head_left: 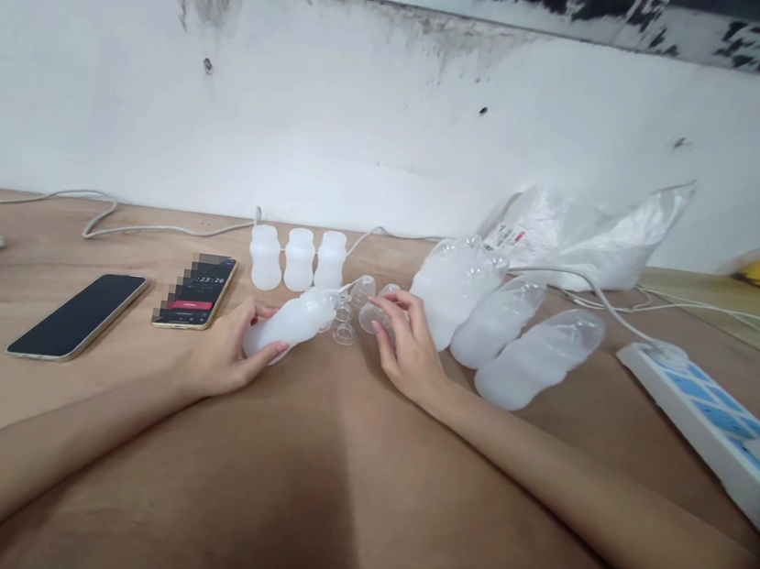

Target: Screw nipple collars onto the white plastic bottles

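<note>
My left hand [233,354] is closed around a frosted white plastic bottle [296,322], tilted with its neck up and to the right. A clear thin piece shows at the bottle's neck. My right hand [411,339] has its fingers curled, with thumb and fingertips at a clear dome-shaped cap [368,317], which they seem to pinch. Between the hands, small clear plastic caps [345,332] stand on the table, partly overlapping one another. Beyond my left hand, 3 white bottles [300,261] without caps stand in a row.
Bagged frosted bottles [527,358] lie right of my right hand. Behind them is a white plastic bag [566,238]. A power strip [709,426] lies far right, cables along the wall. Two phones, a dark one [78,317] and a lit one [203,292], lie left.
</note>
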A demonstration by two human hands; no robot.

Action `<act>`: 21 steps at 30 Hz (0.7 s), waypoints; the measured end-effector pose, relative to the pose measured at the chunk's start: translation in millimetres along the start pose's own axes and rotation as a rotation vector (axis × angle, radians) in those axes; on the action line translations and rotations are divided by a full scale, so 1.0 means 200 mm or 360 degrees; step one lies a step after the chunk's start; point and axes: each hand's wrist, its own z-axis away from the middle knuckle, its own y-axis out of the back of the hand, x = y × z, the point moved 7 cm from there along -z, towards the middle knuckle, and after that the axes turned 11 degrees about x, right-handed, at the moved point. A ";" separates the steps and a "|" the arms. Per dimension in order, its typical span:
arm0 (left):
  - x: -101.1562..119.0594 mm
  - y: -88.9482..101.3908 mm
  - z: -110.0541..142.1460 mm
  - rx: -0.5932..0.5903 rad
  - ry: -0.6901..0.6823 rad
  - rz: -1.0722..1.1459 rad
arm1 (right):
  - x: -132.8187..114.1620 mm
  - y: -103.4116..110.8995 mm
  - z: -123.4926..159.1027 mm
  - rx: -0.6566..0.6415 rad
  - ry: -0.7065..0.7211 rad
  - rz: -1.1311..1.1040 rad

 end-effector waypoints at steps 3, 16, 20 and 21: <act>-0.01 0.00 0.00 0.0001 0.0023 -0.0002 | 0.00 0.05 0.00 0.0148 -0.0069 -0.0097; 0.01 -0.02 0.00 -0.0067 -0.0025 -0.0008 | 0.05 0.08 0.00 0.0381 -0.0533 -0.0567; 0.01 -0.03 -0.01 -0.0147 0.0005 0.0010 | 0.04 0.07 0.00 0.0333 -0.0491 -0.0615; 0.02 -0.03 0.00 -0.0159 0.0002 0.0017 | 0.03 0.06 0.00 0.0297 -0.0474 -0.0630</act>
